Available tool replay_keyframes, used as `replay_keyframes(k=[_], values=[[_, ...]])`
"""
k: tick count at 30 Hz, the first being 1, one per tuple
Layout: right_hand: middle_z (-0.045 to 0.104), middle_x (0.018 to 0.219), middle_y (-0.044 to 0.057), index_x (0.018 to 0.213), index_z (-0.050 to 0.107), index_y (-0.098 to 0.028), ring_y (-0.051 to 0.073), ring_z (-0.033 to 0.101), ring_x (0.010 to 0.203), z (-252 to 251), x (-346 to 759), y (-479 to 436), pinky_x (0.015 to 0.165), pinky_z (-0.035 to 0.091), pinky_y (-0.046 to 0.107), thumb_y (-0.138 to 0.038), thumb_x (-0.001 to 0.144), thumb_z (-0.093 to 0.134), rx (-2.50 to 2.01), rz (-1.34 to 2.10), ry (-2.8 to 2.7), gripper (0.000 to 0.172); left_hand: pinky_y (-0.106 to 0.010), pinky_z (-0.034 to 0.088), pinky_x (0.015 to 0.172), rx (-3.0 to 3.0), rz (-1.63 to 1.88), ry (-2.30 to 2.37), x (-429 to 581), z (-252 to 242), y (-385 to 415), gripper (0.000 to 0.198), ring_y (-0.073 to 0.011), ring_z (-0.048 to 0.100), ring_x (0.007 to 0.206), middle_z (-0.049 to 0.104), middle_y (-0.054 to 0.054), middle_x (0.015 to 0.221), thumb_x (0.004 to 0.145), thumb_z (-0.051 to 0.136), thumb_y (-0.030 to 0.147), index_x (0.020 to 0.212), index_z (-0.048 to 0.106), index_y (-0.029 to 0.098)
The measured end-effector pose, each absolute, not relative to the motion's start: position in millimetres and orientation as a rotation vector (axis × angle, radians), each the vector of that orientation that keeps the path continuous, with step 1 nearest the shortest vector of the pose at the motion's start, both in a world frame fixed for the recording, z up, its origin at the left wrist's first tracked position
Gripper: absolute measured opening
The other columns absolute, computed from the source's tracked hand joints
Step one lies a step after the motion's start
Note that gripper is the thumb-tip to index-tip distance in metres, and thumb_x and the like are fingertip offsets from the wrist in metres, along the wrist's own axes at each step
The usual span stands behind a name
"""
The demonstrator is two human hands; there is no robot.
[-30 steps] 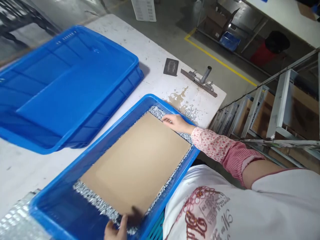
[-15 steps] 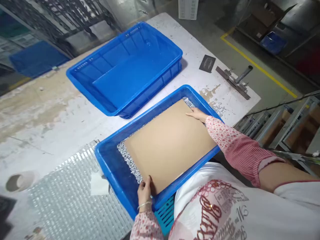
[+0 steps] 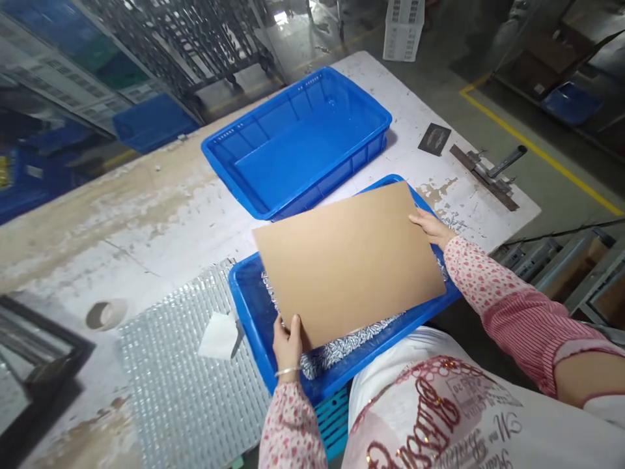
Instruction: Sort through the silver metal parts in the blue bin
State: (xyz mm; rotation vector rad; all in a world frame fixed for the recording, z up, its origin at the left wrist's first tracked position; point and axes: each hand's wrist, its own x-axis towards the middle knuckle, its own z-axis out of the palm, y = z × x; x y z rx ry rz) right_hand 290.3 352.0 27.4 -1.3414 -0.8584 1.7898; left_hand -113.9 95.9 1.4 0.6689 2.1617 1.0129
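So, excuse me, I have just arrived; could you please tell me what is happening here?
A person's left hand and right hand hold a brown cardboard sheet near opposite ends. It is raised over a blue tray, where small silvery pieces show beneath its near edge. Another blue tray stands farther away on the table.
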Motion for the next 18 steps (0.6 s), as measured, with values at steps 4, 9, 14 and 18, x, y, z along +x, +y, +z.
replay_keyframes(k=[4,9,14,18], values=[[0.073,0.107,0.008,0.111,0.061,-0.021,0.021,0.07,0.091,10,282,350,0.086,0.055,0.043,-0.025,0.085,0.06,-1.461,1.818,-0.795,0.026,-0.044,0.045,0.097,0.742,0.941,2.229,-125,0,101,0.058,-0.0282,0.062,0.101,0.067,-0.011,0.108,0.073,0.065,0.053,0.119,0.06,0.017],[0.074,0.102,0.008,0.108,0.062,-0.018,0.021,0.07,0.09,-5,269,348,0.087,0.055,0.042,-0.026,0.084,0.061,-1.479,1.845,-0.788,0.025,-0.04,0.045,0.098,0.777,0.903,2.245,-125,-4,84,0.058,-0.0271,0.061,0.109,0.065,-0.011,0.119,0.078,0.058,0.053,0.126,0.057,0.018],[0.073,0.103,0.009,0.109,0.062,-0.018,0.021,0.069,0.094,-3,257,353,0.091,0.053,0.042,-0.027,0.086,0.059,-1.461,1.817,-0.785,0.025,-0.043,0.044,0.1,0.76,0.914,2.238,-124,-14,80,0.064,-0.0305,0.058,0.115,0.063,-0.015,0.123,0.08,0.053,0.057,0.128,0.055,0.015],[0.073,0.101,0.009,0.107,0.062,-0.017,0.021,0.07,0.09,15,256,357,0.09,0.054,0.044,-0.025,0.085,0.061,-1.466,1.86,-0.793,0.024,-0.048,0.046,0.097,0.756,0.878,2.213,-129,-17,83,0.059,-0.0322,0.061,0.107,0.067,-0.015,0.111,0.079,0.053,0.057,0.117,0.061,0.013]])
